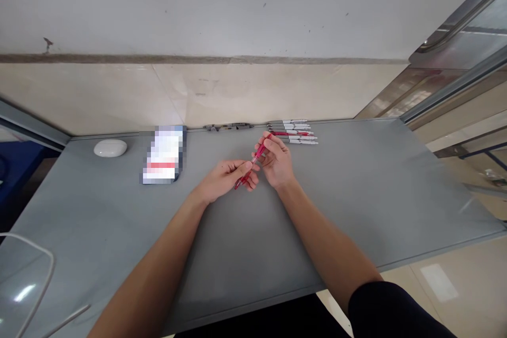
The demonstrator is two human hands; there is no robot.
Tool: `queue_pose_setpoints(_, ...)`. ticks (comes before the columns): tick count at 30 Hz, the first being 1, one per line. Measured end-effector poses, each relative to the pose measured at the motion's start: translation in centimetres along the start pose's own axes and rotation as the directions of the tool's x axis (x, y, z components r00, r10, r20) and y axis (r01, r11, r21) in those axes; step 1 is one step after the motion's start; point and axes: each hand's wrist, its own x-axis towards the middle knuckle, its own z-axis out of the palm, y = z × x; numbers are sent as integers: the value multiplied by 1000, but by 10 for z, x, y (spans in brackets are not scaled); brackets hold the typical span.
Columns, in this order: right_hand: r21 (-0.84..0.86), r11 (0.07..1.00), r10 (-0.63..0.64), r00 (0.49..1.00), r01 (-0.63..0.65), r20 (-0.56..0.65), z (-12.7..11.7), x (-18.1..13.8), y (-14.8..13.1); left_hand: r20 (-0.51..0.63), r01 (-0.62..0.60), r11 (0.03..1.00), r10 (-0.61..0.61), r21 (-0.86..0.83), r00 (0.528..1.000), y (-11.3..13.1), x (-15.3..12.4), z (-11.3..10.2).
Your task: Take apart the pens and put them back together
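Note:
Between my two hands is a red pen (259,151), tilted with its upper end to the right. My left hand (233,176) pinches the lower part, where a clear section and a red end show. Around the upper red part, the fingers of my right hand (277,158) are closed. Just beyond my right hand lies a row of several white and grey pens (295,127), with one red pen (295,133) among them. Farther left, dark patterned pens (228,127) lie along the table's back edge.
A phone (164,156), its screen blurred, lies left of my hands. Beside it sits a white oval case (110,148). A white cable (49,269) crosses the front left of the grey table (376,195). A wall (253,90) rises behind.

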Motion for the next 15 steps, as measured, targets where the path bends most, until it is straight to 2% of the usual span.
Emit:
queue_pose_setpoints(3,7,1000,9,1000,-9,9,0,0,0,-10,32,999,-33,-9,999,1,-1,1)
queue_pose_setpoints(9,31,998,-49,999,48,14,-1,2,2,-130,-37,999,36,-3,991,0,2,0)
queue_pose_setpoints(15,-7,999,-50,998,50,26,0,0,2,-125,-68,997,70,21,990,-2,2,0)
